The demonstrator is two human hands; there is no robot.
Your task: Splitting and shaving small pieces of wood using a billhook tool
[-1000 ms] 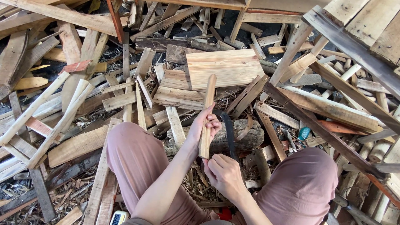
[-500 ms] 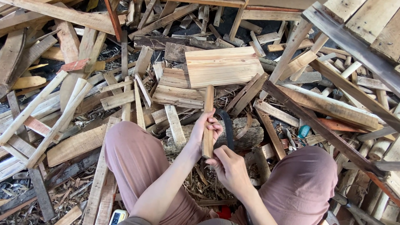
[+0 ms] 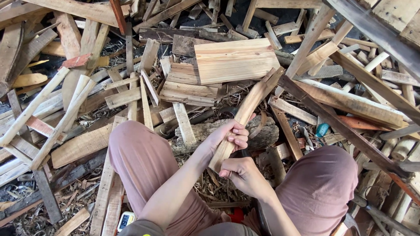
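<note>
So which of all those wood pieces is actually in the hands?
The long pale stick, tilted up to the right: left hand wraps its middle, right hand at its lower end. The rest lie loose.

Our left hand [image 3: 229, 136] covers the middle of the wooden stick [image 3: 245, 114], and our right hand [image 3: 243, 175] hides its lower end. We cannot tell what the small red thing [image 3: 236, 215] between our knees is. The phone-like device [image 3: 126, 220] by our left thigh is cut off by the bottom edge.
</note>
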